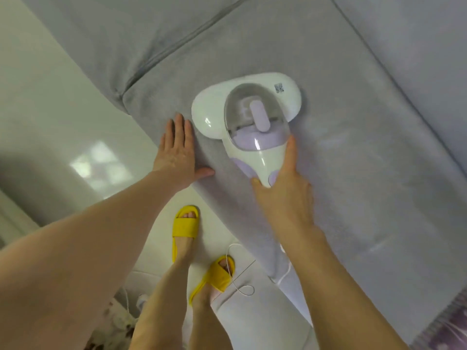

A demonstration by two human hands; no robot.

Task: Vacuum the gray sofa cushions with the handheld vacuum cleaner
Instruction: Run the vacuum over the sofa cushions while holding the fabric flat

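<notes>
A white and lilac handheld vacuum cleaner (250, 114) lies flat on the gray sofa seat cushion (353, 160), its wide head pointing away from me. My right hand (285, 183) grips the rear handle, thumb on the left side and forefinger stretched along the right. My left hand (178, 150) rests flat on the cushion's front edge, just left of the vacuum head, fingers straight. A second gray cushion (113, 41) lies to the left beyond a seam.
A white power cord (283, 276) trails from the vacuum down over the sofa front and loops on the pale glossy floor (63, 127). My feet in yellow slippers (187, 223) stand at the sofa front. The sofa backrest (417, 46) rises at right.
</notes>
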